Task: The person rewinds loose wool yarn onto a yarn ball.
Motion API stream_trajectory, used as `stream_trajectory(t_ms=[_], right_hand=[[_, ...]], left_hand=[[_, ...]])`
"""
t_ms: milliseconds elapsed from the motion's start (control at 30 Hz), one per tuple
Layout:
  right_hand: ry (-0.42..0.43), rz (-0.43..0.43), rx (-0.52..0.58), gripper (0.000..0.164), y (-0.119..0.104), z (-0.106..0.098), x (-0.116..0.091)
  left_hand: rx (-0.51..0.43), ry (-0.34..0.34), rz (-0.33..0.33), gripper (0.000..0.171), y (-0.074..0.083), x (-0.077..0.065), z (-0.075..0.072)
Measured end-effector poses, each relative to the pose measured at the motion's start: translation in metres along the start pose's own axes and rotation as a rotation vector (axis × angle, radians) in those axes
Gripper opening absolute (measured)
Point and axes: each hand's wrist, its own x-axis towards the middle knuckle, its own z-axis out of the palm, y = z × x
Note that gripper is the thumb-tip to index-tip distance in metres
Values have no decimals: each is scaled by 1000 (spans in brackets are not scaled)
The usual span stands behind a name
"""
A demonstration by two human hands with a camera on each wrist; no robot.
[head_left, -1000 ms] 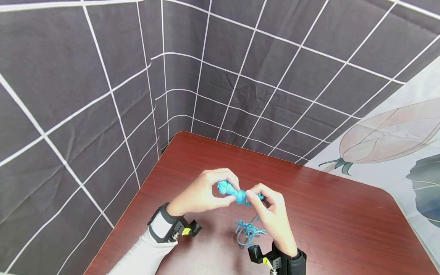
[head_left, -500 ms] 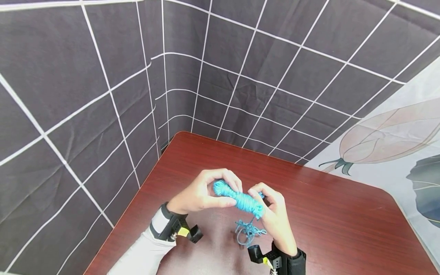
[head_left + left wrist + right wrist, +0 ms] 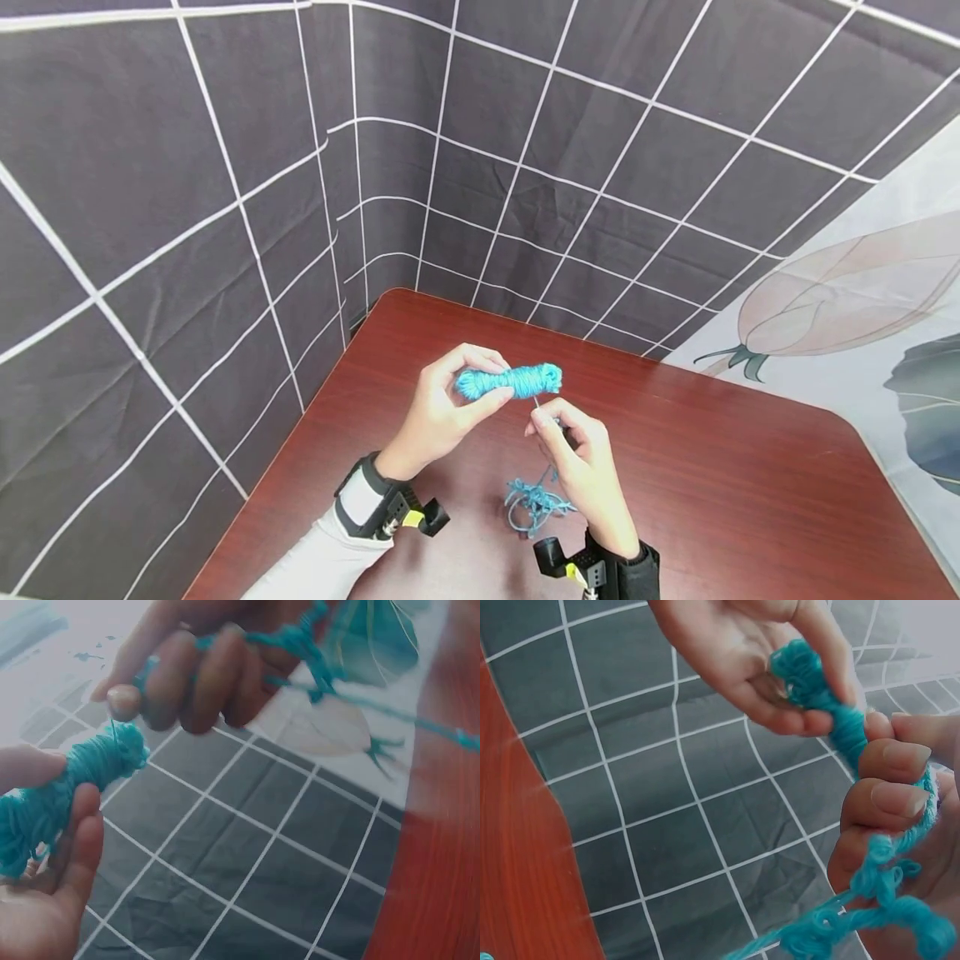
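Above the table (image 3: 712, 475), your left hand (image 3: 438, 412) pinches the skein (image 3: 528, 381) near mid-length, presumably steadying it; your right hand (image 3: 581, 454) grips its strand (image 3: 929, 806), apparently for tension; a tangle (image 3: 536, 502) lies on the table.

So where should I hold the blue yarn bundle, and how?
I'd pinch the yarn bundle round its middle, coming from the left, like the left hand: thumb on the near side, fingers opposite. It's long, with loops at its left end. A strand runs from near its right end to the right hand, so that side is probably best left free.
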Motion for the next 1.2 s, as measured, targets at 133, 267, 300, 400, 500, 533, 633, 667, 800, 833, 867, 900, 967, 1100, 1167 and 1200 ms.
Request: stream_trajectory(t_ms=[133, 267, 300, 400, 500, 533, 633, 667, 800, 833, 867, 900, 967, 1100, 1167, 1200], right_hand=[[39, 47, -107, 15, -5, -2, 2], [79, 58, -155, 11, -14, -7, 7], [84, 51, -160, 10, -17, -8, 9], [85, 39, -168, 8, -30, -10, 15], [70, 27, -171, 7, -40, -11, 20], [62, 24, -163, 8, -41, -12, 21], [37, 19, -137, 8, -37, -13, 21], [30, 23, -131, 8, -33, -14, 20], [3, 49, -120, 10, -15, -17, 14], [-1, 54, -123, 10, -11, -17, 13], [-7, 60, -122, 11, -7, -17, 11], [-15, 69, -112, 11, -5, -17, 9], [-20, 72, -110, 12, 0, -16, 7], [-21, 41, -105, 18, 2, -11, 5], [-7, 27, -114, 19, 3, -8, 6], [-3, 21, -110, 19, 3, -7, 6]], left_hand=[[174, -1, 33, 22, 4, 0, 0], [276, -61, 49, 21, 4, 0, -1], [285, -87, 47, 21, 4, 0, -2], [280, -189, 33, 21, 3, -1, -3], [230, -291, 11, 21, 2, -1, -4], [205, -322, 2, 21, 2, -1, -5], [118, -403, -25, 19, 2, -1, -6], [85, -426, -28, 18, 3, 0, -7], [-50, -477, -8, 18, 4, 1, -7], [-85, -478, 5, 19, 4, 2, -7], [-119, -474, 15, 20, 4, 2, -7], [-149, -464, 24, 21, 5, 2, -7], [-199, -434, 42, 22, 5, 3, -6], [-180, -310, 40, 22, 5, 3, -3], [-134, -227, 33, 22, 5, 4, -2], [-106, -185, 23, 22, 4, 4, -2]])
